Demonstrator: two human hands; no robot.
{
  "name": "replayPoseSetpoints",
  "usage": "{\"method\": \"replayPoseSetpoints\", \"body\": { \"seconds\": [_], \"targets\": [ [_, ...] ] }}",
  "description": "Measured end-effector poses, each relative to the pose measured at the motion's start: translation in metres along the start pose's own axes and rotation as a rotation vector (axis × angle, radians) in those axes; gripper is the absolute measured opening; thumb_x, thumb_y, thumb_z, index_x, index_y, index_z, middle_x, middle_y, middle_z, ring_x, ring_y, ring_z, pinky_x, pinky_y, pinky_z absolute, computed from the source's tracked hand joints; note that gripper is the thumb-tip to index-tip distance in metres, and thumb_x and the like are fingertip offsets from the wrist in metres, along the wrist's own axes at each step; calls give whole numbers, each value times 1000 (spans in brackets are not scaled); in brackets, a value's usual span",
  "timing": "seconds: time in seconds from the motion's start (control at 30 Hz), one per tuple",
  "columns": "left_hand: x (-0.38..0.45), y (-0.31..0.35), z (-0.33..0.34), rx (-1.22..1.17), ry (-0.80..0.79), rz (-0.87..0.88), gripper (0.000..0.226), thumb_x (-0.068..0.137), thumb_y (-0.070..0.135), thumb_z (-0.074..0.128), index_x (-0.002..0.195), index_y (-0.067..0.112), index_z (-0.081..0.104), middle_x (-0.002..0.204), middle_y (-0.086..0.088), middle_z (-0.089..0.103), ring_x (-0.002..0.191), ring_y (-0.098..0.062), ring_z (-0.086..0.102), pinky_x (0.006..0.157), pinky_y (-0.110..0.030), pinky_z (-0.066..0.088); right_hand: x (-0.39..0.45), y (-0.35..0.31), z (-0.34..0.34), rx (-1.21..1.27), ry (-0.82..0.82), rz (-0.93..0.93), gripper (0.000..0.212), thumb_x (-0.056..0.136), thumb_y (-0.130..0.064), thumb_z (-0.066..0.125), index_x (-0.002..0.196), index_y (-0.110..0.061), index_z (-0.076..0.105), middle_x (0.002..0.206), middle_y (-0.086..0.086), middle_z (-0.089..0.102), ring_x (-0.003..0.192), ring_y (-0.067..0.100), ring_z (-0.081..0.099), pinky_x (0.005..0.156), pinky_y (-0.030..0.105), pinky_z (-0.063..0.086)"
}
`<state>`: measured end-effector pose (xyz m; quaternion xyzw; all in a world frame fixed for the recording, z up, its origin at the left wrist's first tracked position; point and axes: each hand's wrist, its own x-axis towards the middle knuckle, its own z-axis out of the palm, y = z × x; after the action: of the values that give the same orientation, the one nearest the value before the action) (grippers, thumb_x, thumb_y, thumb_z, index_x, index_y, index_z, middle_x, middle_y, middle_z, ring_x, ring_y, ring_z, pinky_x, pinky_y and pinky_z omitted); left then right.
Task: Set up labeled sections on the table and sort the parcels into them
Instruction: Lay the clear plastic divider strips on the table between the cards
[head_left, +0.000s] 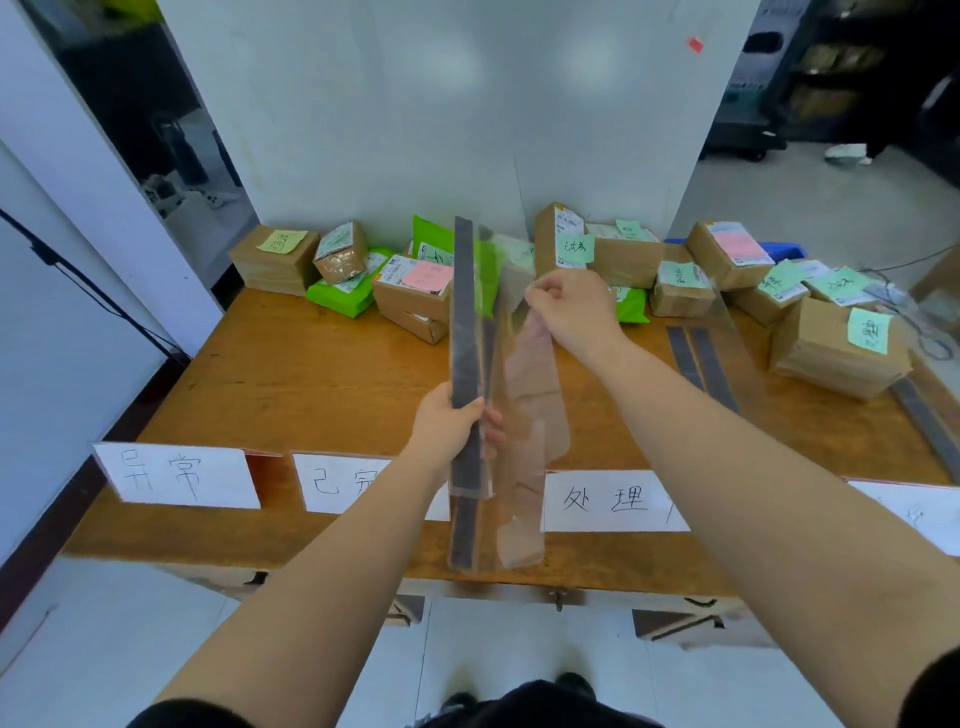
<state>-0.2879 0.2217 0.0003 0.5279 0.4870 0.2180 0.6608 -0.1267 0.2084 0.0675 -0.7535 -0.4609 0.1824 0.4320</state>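
A wooden table (322, 374) was seen. White paper labels (179, 475) were laid along its near edge, cardboard parcels (836, 348) and green bags (348, 293) along the far edge, dark strips (701, 364) at right.

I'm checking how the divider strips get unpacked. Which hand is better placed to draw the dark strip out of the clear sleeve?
Probably the left hand: it already grips the dark strip. The right hand pinches the clear sleeve and can hold it back.
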Motion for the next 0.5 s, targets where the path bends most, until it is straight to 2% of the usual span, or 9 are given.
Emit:
{"method": "replayPoseSetpoints", "body": {
  "seconds": [0.07, 0.13, 0.23, 0.33, 0.37, 0.4, 0.47, 0.5],
  "targets": [
    [0, 0, 7, -97, 17, 17, 19, 92, 13, 53, 110, 4, 54, 75, -10, 67, 60, -22, 63, 58, -37, 55, -2, 4, -9, 238, -61, 116, 25, 95, -23, 46, 90, -4, 61, 67, 12, 66, 47, 10, 61, 49, 20, 47],
    [2, 1, 14, -140, 58, 38, 13, 92, 14, 54, 105, 11, 55, 73, -6, 68, 58, -19, 64, 57, -32, 54, -3, 9, -23, 414, -98, 276, 29, 96, -34, 46, 101, -7, 57, 73, 9, 65, 52, 15, 63, 48, 25, 51],
    [6, 1, 24, -41, 143, 136, 13, 95, 15, 49, 107, 13, 51, 74, -4, 66, 52, -15, 63, 54, -29, 56, -5, 14, -41, 343, -172, 359, 36, 90, -38, 57, 108, -8, 58, 86, 8, 67, 66, 18, 66, 54, 25, 55],
    [6, -3, 36, -35, 157, 242, 19, 96, 16, 44, 114, 10, 47, 75, -1, 63, 55, -17, 61, 61, -37, 55, -7, 10, -42, 228, -239, 358, 39, 86, -31, 65, 114, -6, 55, 104, 11, 66, 80, 21, 68, 71, 33, 58],
    [5, -2, 41, -48, 141, 276, 23, 96, 16, 43, 118, 9, 46, 78, -1, 63, 59, -18, 61, 63, -37, 55, -5, 7, -42, 228, -221, 348, 40, 85, -24, 66, 118, -6, 54, 108, 11, 63, 80, 21, 67, 74, 32, 58],
    [4, 0, 44, -38, 119, 314, 26, 97, 17, 42, 122, 10, 45, 85, 0, 64, 66, -18, 63, 67, -35, 54, -3, 4, -45, 236, -197, 326, 37, 85, -15, 67, 119, -6, 54, 108, 10, 61, 76, 19, 66, 70, 26, 57],
    [4, 7, 46, 23, 49, 382, 34, 98, 19, 40, 132, 20, 42, 114, 1, 62, 100, -17, 63, 87, -32, 52, 3, 0, -57, 276, -168, 282, 26, 81, -1, 66, 104, -9, 60, 100, 10, 60, 67, 15, 63, 54, 17, 54],
    [6, 13, 44, 32, 23, 395, 40, 98, 20, 40, 137, 24, 37, 129, 2, 56, 115, -17, 56, 97, -34, 46, 7, 0, -66, 272, -153, 271, 22, 79, 3, 65, 96, -11, 61, 95, 10, 62, 66, 16, 63, 56, 20, 55]
  ]
}}
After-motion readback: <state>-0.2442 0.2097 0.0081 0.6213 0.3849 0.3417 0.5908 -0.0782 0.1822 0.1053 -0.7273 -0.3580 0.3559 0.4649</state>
